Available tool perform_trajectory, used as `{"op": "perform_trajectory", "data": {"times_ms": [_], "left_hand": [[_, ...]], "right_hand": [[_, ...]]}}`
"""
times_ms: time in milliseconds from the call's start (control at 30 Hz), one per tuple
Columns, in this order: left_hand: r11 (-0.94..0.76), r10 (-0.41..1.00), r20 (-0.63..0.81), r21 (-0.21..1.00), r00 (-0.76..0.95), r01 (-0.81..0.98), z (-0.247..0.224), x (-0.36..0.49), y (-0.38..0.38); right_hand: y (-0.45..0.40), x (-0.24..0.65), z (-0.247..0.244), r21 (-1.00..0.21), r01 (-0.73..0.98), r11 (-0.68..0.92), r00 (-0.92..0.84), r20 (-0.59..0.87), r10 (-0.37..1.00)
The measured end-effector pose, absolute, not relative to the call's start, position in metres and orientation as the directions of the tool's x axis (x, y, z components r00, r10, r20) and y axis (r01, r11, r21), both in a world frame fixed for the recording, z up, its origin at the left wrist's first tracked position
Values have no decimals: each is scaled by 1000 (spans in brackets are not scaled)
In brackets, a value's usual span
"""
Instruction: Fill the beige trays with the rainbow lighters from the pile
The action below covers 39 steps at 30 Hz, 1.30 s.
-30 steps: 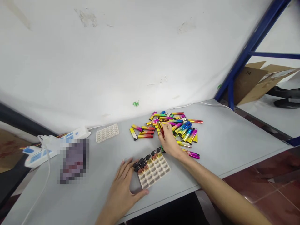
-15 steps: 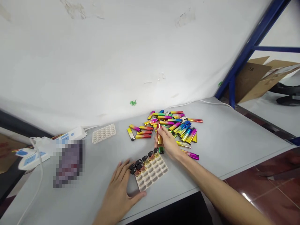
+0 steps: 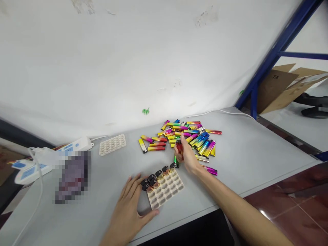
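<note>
A white slotted tray (image 3: 169, 191) lies near the table's front, with several black-topped lighters (image 3: 159, 174) upright in its back row and left end. My left hand (image 3: 132, 205) rests with spread fingers at the tray's left side, thumb by the front corner. My right hand (image 3: 186, 155) is closed around a red lighter (image 3: 179, 146), above the table behind the tray's right end. Around and behind it lies a pile of shiny multicoloured lighters (image 3: 197, 138). A green lighter (image 3: 176, 160) lies just behind the tray's right corner, partly hidden.
A second white slotted tray (image 3: 112, 144) lies against the wall. Power strips (image 3: 36, 169) with cables and a pixelated dark object (image 3: 73, 177) are at the left. A blue metal frame (image 3: 266, 61) and cardboard boxes (image 3: 276, 85) stand at the right.
My right hand has turned and shifted slightly right; the lighter in it has tipped, its dark top now facing me. My left hand has stayed almost still at the tray.
</note>
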<state>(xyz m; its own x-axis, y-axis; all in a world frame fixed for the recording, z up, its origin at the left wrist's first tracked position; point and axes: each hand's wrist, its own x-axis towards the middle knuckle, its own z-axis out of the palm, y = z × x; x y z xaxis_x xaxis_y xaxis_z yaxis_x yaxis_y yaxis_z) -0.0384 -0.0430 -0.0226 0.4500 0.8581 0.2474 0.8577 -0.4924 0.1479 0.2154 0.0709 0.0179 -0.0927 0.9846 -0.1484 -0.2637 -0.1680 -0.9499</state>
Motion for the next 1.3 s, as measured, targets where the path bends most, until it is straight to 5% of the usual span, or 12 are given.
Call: {"op": "perform_trajectory", "data": {"times_ms": [900, 1133, 1300], "left_hand": [[-418, 905, 205, 261, 373, 870, -19, -32, -43], [-439, 895, 222, 287, 386, 852, -14, -29, -45], [-449, 890, 243, 313, 387, 837, -15, -30, -43]], "right_hand": [[73, 217, 15, -917, -313, -246, -60, -239, 969], [63, 220, 15, -994, 29, 102, -3, 102, 995], [40, 248, 39, -834, 421, 355, -81, 356, 931]]}}
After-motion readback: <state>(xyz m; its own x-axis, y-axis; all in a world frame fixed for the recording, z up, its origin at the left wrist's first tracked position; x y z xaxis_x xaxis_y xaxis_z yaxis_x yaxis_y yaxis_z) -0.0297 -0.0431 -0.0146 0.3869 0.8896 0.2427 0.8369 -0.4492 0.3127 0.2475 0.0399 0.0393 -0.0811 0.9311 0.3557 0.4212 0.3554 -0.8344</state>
